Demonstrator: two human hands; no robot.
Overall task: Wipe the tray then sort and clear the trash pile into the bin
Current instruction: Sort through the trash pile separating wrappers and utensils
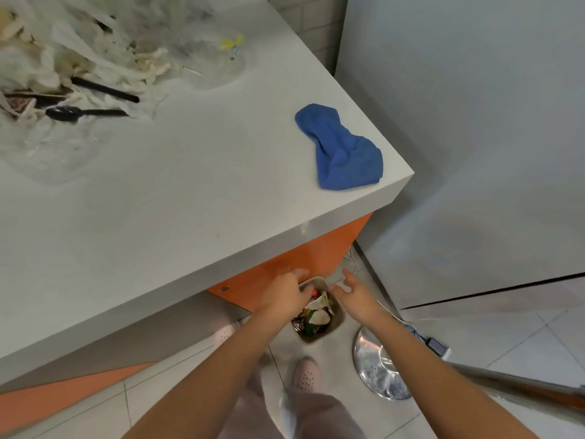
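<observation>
Both arms stretch forward and down from the bottom of the view to the small square bin (338, 321) on the tiled floor. The left hand (286, 293) hangs over the bin's far left corner, back of the hand upward. Its fingers point down toward the rubbish inside and are smeared by motion, so I cannot tell whether they are pinching anything. The right hand (354, 296) is over the bin's far right rim with its fingers (348, 275) spread apart and holding nothing.

The bin holds a jumble of pale scraps and dark bits, partly hidden by the left hand. A small red thing (314, 292) shows beside the left fingertips, too small to name.

Above and left of the bin, the white tabletop (158, 201) juts out. On its corner nearest the bin lies a crumpled blue cloth (342, 147). The trash pile (79, 58) sits far from the bin at the upper left, blurred and cut off by the frame edge, with a black plastic spoon (76, 113) in it.

Right of the bin lies a shiny round metal disc (380, 365).
</observation>
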